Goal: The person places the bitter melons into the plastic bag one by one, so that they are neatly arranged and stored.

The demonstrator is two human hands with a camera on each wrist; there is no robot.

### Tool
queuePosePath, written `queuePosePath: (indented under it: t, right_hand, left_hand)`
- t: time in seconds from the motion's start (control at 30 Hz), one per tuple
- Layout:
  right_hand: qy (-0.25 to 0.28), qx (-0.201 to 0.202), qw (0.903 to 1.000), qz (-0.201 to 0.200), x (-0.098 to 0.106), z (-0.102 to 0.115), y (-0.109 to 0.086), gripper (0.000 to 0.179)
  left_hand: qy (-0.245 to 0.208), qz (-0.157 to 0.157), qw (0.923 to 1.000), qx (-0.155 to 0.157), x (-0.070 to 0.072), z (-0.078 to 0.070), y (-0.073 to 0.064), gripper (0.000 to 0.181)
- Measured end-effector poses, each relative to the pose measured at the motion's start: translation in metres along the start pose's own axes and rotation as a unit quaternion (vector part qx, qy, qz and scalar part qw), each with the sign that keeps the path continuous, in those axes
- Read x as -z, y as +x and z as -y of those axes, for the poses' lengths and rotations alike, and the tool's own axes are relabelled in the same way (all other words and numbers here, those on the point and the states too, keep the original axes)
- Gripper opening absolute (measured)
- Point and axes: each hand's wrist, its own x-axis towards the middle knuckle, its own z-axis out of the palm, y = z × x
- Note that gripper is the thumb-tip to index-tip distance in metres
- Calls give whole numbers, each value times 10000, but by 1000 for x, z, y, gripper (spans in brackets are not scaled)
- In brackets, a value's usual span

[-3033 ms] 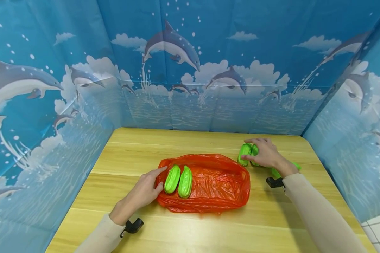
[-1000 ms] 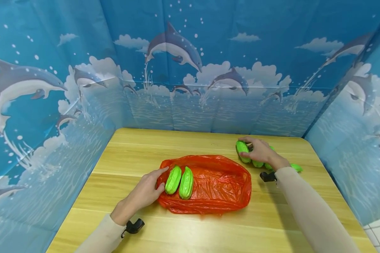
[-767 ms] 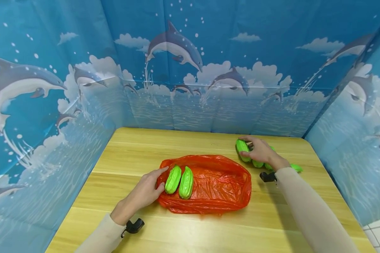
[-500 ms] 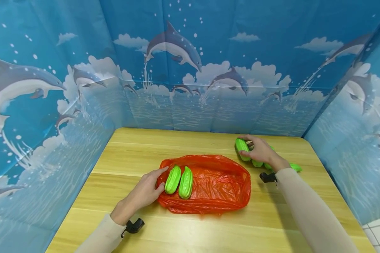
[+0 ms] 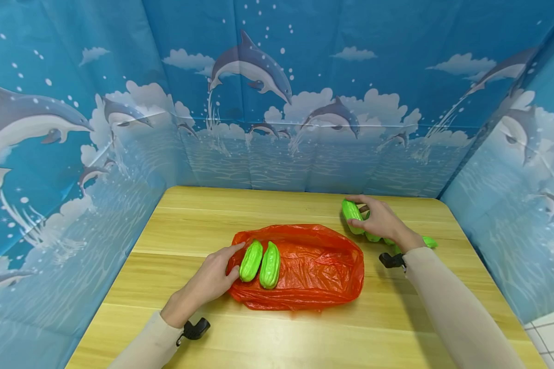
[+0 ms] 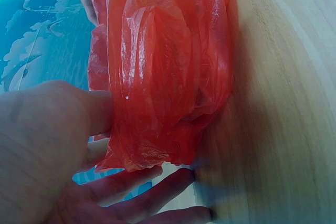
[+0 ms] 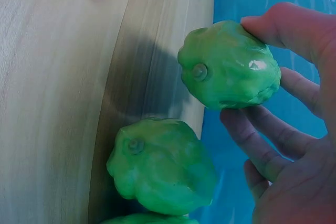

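Note:
A bitter melon, bright green and ridged, is in my right hand, thumb on one side and fingers on the other. In the right wrist view the held bitter melon is raised above a second bitter melon. My left hand holds the left rim of a red plastic bag, which lies spread open on the table. Two bitter melons rest side by side in the bag's left part. In the left wrist view the thumb and index finger reach over the bag's edge, the other fingers outside it.
More green bitter melons lie under and behind my right hand and wrist, partly hidden. The wooden table has a rounded back edge against a blue dolphin-print curtain. White floor tiles show at the lower right.
My right hand first closes round the leftmost bitter melon of the row, then raises it slightly toward the back. The left hand and the bag stay in place.

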Motion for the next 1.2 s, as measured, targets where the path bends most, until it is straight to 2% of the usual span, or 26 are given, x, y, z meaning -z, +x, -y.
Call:
queuePosePath:
  t: [0.63, 1.2]
  right_hand:
    - [-92, 171, 9997, -150, 6, 17, -5, 75]
    - [117, 204, 9994, -246, 9, 30, -18, 74]
  left_hand:
    - [-34, 3, 10000, 7, 2, -3, -1, 62]
    - [-34, -19, 10000, 41, -1, -3, -3, 63]
